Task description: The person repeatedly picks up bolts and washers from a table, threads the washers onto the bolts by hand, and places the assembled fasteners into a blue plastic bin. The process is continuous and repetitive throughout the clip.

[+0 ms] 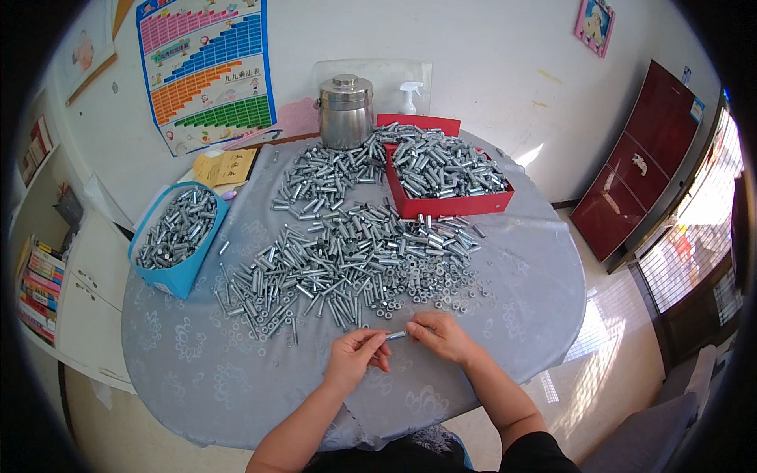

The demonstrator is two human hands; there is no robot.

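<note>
My left hand (356,351) and my right hand (438,334) meet over the near part of the table, each pinching an end of one small silver metal sleeve bolt (397,335). Just beyond them a wide heap of loose silver bolts, sleeves, nuts and washers (347,260) spreads across the grey patterned tablecloth (236,370). Small washers and nuts (441,292) lie closest to my right hand.
A red tray (441,206) heaped with metal parts sits at the back right. A blue box (180,236) full of parts stands at the left. A steel lidded pot (345,110), a spray bottle (408,96) and yellow paper (225,167) are at the back. A red cabinet (639,165) stands at right.
</note>
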